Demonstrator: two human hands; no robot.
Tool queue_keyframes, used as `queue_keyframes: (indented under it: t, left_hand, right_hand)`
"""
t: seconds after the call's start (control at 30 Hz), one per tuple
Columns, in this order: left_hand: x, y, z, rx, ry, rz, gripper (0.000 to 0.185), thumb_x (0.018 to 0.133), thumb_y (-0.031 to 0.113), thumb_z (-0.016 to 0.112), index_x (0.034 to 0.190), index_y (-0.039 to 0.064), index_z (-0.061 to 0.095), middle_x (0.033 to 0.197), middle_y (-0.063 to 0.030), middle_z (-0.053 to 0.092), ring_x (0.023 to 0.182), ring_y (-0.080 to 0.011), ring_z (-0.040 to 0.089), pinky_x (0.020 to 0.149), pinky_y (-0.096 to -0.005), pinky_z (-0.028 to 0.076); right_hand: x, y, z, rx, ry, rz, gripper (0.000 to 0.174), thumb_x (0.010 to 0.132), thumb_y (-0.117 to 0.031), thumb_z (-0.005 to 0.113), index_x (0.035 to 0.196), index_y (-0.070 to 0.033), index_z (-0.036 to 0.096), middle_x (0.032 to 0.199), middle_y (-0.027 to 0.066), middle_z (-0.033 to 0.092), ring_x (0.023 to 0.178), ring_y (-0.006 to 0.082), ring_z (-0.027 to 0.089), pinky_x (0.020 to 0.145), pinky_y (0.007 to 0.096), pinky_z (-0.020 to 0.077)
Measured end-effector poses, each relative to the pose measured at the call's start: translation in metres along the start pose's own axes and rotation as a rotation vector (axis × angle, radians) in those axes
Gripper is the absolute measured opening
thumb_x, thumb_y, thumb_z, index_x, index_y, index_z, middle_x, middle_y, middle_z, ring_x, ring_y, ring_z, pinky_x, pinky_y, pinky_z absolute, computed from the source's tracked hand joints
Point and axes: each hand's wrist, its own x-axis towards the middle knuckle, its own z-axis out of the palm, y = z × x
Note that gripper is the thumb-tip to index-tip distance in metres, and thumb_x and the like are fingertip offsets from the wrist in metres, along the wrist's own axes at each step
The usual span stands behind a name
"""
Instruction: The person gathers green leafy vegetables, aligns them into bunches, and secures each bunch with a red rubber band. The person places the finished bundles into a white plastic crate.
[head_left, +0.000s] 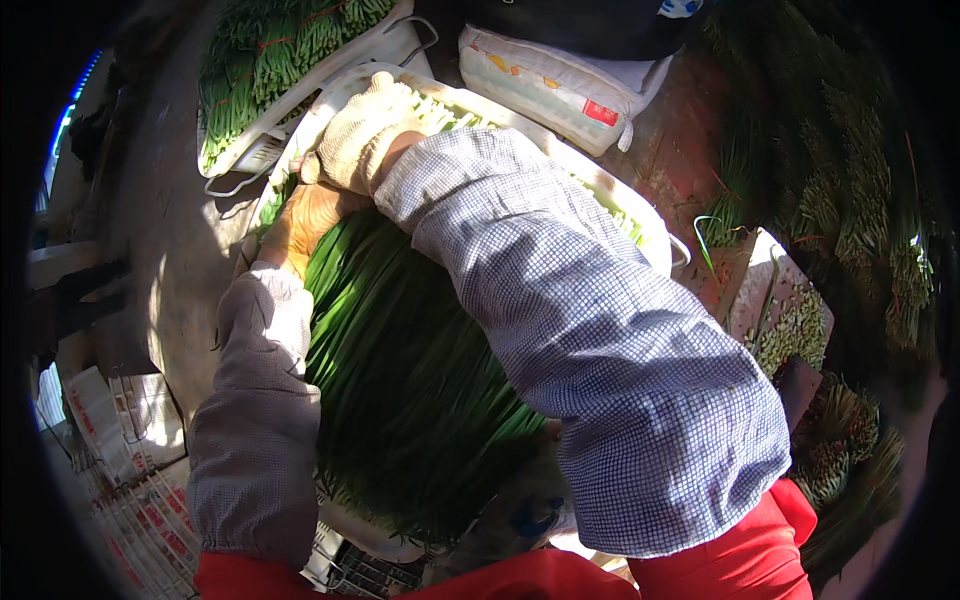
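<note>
Long green leafy stalks, likely garlic chives (405, 360), fill a white plastic crate (652, 217) in front of me, their pale cut ends along its far rim. My left hand (304, 221) is at the crate's far left corner, over the leaves. Just above it, my right hand (364, 135), in a beige knit glove, lies over the far end of the crate, close against the left hand. The fingers of both are partly hidden, so their grip is unclear. Checked sleeves cover both forearms; the right one hides part of the crate.
Another white crate (255, 135) with banded green bundles stands at the far left. A white bag (540, 90) lies beyond the crate. Banded bundles (847, 202) lie at right, near a board (772, 262) with cut pieces. Flattened white crates or cartons (150, 510) are at lower left.
</note>
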Motion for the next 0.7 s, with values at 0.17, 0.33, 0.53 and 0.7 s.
queue_keyframes:
  t: [0.17,0.33,0.53,0.7]
  left_hand:
    - [-0.010,-0.003,0.017,0.031,0.027,0.028,0.046,0.099,0.022,0.061,0.140,0.001,0.056,0.143,-0.0126,0.060,0.130,-0.0247,0.057,0.110,-0.0347,0.043]
    - [0.011,-0.015,0.017,0.143,0.068,0.093,0.049,0.104,0.023,0.056,0.148,0.005,0.048,0.154,-0.0132,0.050,0.139,-0.0252,0.047,0.116,-0.0366,0.035]
    - [0.009,-0.082,0.044,-0.045,0.091,0.052,0.061,0.102,0.031,0.060,0.154,0.009,0.037,0.158,-0.0132,0.044,0.142,-0.0259,0.045,0.118,-0.0387,0.034]
    - [0.041,-0.077,0.046,-0.086,0.118,0.019,0.074,0.101,0.037,0.064,0.160,0.012,0.028,0.162,-0.0133,0.038,0.145,-0.0265,0.042,0.119,-0.0405,0.033]
  right_hand:
    - [-0.033,0.007,0.009,-0.161,0.014,-0.130,0.033,0.089,-0.045,0.063,0.103,-0.020,0.082,0.104,0.0058,0.079,0.102,0.0265,0.070,0.094,0.0466,0.0398]
    - [-0.025,0.032,0.019,-0.234,0.240,-0.077,0.038,0.091,-0.050,0.057,0.113,-0.023,0.074,0.115,0.0026,0.071,0.116,0.0254,0.059,0.103,0.0609,0.0288]
    - [-0.113,-0.002,0.050,-0.198,0.278,-0.242,0.055,0.091,-0.062,0.056,0.127,-0.022,0.067,0.133,0.0018,0.063,0.129,0.0252,0.051,0.115,0.0719,0.0140]
    - [-0.134,0.007,0.065,-0.243,0.462,-0.167,0.059,0.090,-0.066,0.057,0.128,-0.021,0.067,0.134,0.0040,0.063,0.128,0.0263,0.053,0.117,0.0680,0.0152]
